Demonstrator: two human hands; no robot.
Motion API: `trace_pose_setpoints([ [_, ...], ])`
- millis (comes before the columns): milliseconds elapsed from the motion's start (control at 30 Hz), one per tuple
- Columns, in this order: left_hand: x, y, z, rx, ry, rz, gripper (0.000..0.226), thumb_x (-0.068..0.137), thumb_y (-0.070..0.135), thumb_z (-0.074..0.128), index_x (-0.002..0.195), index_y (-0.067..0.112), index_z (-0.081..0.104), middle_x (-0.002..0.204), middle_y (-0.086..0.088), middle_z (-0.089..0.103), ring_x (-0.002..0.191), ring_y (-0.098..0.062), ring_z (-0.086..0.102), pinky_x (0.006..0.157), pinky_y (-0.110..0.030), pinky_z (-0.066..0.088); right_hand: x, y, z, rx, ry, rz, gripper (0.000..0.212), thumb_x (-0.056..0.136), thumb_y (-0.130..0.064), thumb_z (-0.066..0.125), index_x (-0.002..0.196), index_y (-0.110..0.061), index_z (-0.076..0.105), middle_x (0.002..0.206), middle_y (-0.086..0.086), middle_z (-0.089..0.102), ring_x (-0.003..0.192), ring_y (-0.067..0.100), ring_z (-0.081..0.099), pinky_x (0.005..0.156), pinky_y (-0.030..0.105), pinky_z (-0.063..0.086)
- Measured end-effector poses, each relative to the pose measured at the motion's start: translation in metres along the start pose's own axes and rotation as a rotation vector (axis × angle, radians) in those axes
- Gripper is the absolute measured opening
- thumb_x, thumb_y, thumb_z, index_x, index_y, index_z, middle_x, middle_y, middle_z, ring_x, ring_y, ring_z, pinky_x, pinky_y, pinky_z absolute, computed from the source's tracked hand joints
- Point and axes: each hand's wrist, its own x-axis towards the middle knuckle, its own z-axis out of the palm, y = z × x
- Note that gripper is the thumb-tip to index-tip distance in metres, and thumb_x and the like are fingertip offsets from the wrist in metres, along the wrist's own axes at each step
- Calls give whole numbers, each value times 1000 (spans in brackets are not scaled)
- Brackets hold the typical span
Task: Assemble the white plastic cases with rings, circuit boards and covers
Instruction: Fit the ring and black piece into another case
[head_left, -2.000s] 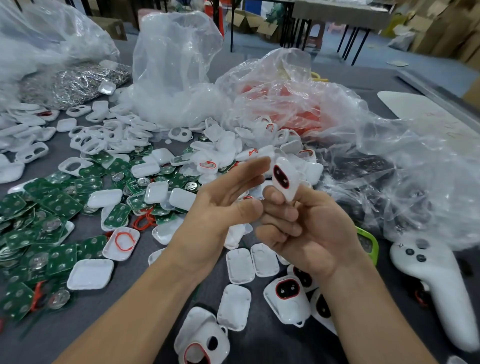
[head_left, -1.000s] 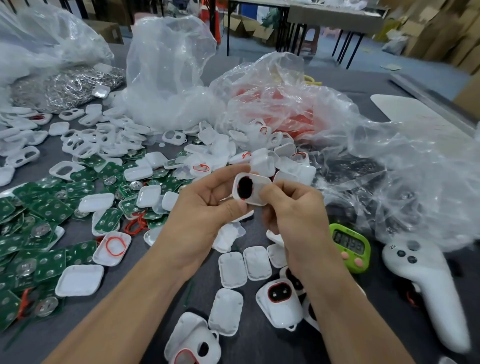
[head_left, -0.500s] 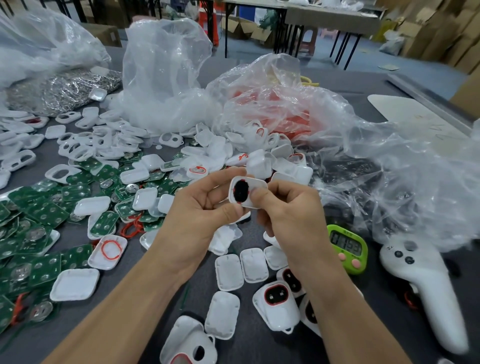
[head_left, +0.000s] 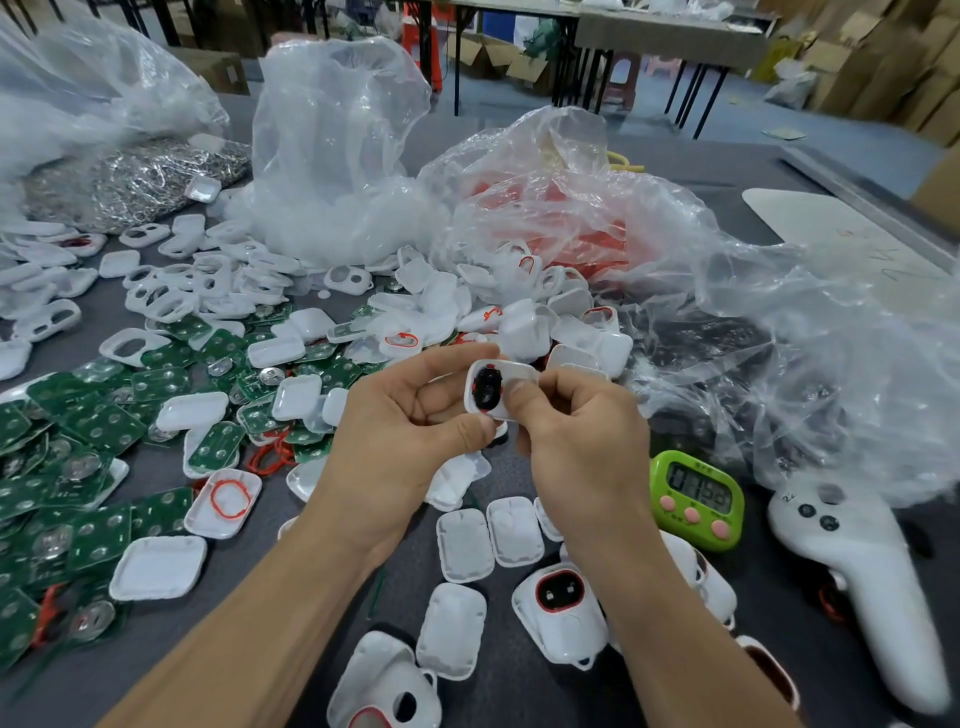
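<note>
White rounded plastic case with a thin red ring round its dark window is pinched by our left hand and right hand above the middle of the grey table, so uneven thumb pressure could unseat the ring.

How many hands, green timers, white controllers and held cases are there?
Hands: 2, the left hand and the right hand
Green timer: 1
White controller: 1
Held white case: 1
Total: 5
</note>
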Motion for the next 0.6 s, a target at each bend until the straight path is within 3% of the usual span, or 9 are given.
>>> trace_pose_setpoints([
  [200, 0, -1, 0, -12, 24, -13, 48, 71, -10, 72, 113, 12, 75, 109, -18, 77, 102, -29, 75, 86, -35, 61, -3, 1, 7, -87, 77, -52, 39, 94, -35, 70, 59, -23, 59, 49, -19, 54, 49, 3, 49, 47, 11, 35],
  [333, 0, -1, 0, -8, 28, -35, 44, 74, -6, 71, 113, 15, 77, 105, -19, 78, 98, -29, 75, 86, -34, 60, 1, 4, 4, -67, 1, -9, 38, 94, -34, 70, 62, -16, 60, 47, -12, 51, 45, 7, 43, 45, 14, 31],
  [467, 2, 1, -3, 24, -12, -62, 50, 73, -6, 72, 117, 18, 76, 110, -15, 77, 99, -23, 74, 84, -29, 59, 11, 2, -5, 363, -281, 323, 29, 99, -20, 65, 71, -10, 65, 51, 3, 49, 43, 12, 37, 45, 25, 30],
  [600, 4, 3, -1, -54, -14, -104, 51, 71, 3, 78, 120, 13, 74, 114, -14, 76, 102, -22, 73, 84, -26, 58, 11, -3, -7, 506, -348, 419, 27, 98, -17, 65, 71, -12, 65, 52, 3, 48, 46, 13, 38, 52, 28, 32],
])
